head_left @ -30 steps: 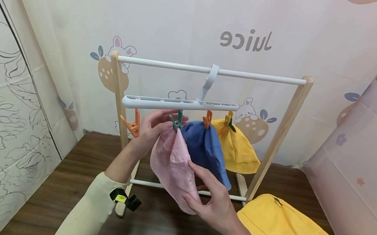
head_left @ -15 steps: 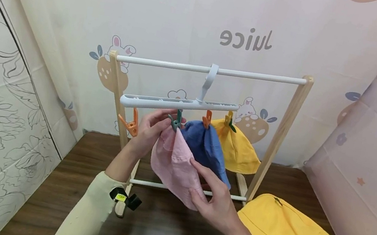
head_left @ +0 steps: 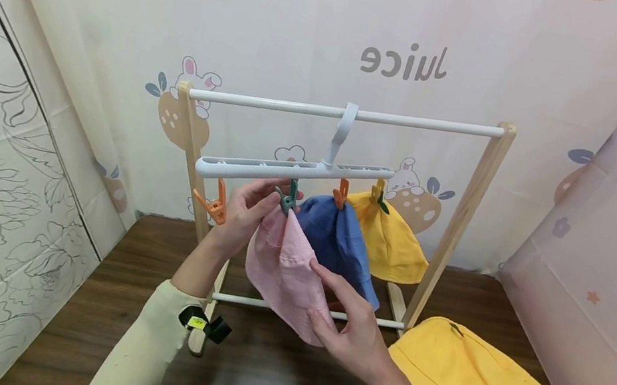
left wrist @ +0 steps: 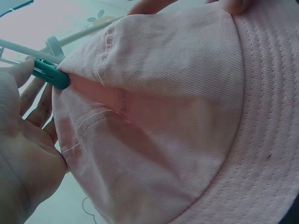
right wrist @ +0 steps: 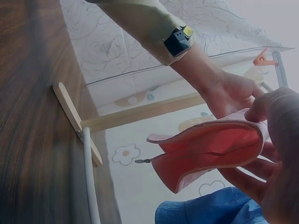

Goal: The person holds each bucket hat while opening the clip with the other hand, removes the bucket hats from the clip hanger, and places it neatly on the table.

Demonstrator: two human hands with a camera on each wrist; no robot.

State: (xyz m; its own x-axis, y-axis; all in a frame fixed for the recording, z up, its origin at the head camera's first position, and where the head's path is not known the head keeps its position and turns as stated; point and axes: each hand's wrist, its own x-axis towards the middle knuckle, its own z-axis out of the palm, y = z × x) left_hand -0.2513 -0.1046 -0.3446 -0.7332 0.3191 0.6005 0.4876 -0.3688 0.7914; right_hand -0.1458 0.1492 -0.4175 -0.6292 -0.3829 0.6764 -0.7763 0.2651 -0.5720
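Note:
In the head view a pink bucket hat [head_left: 291, 277] hangs at a slant below the light grey hanger [head_left: 257, 170], a green clip [head_left: 288, 199] at the top of its folded crown. My left hand [head_left: 240, 219] pinches that clip, its thumb on one handle and fingers behind, as the left wrist view shows. My right hand [head_left: 352, 334] holds the hat's lower right side between thumb and fingers. Seen from the right wrist, the hat's opening [right wrist: 219, 144] shows a redder inside. Just behind hang a blue hat [head_left: 336, 244] on an orange clip [head_left: 340, 193] and a yellow hat [head_left: 391, 246] on a yellow clip [head_left: 378, 191].
A bare orange clip [head_left: 215, 205] dangles from the hanger's left end. The hanger hooks over the white top rod [head_left: 274, 105] of a wooden rack [head_left: 475, 192]. Another yellow hat [head_left: 468, 372] lies on the dark wooden table [head_left: 100, 321], right of the rack.
Over the last second the pink hat's lower edge has risen slightly with my right hand. The left hand keeps its hold on the green clip, almost still.

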